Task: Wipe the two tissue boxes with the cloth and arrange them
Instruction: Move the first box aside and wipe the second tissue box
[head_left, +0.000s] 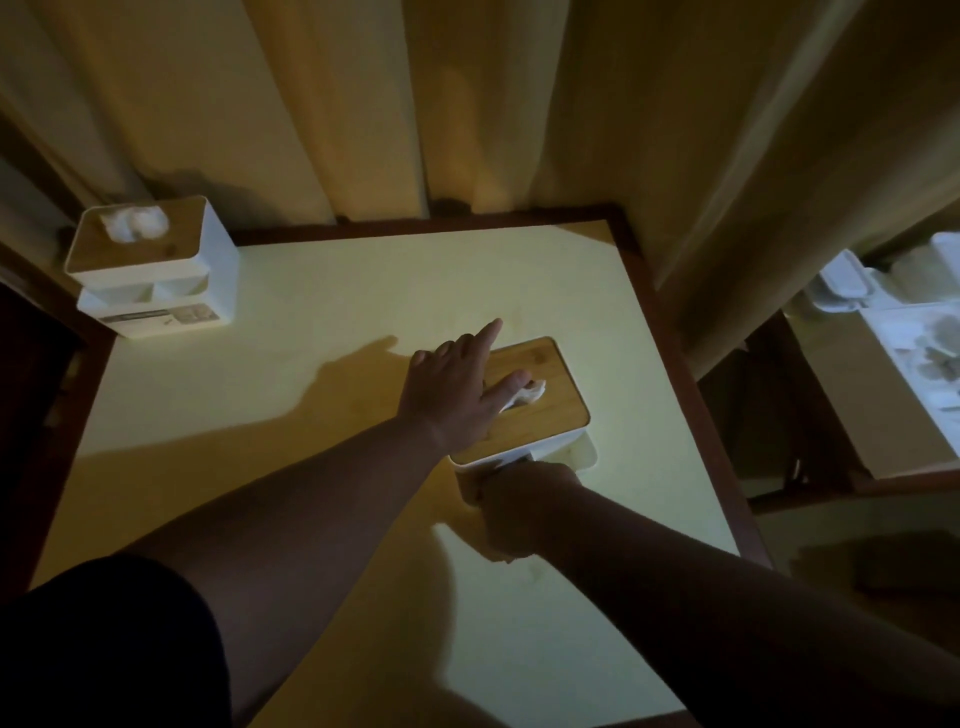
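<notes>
Our left hand (457, 384) lies flat, fingers straight, on the near tissue box (540, 410); right hand (519, 509) (grip unclear) touches its front.

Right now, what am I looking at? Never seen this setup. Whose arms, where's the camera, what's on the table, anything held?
There is no machine: a person wears one wide-angle camera on the head, looking down at their own bare arms. The left hand lies flat, fingers straight, on the wooden lid of the near tissue box. The right hand is at that box's near side, curled around something pale, probably the cloth; it is too dark to be sure. A second tissue box stands at the far left corner of the pale table. Curtains hang behind.
</notes>
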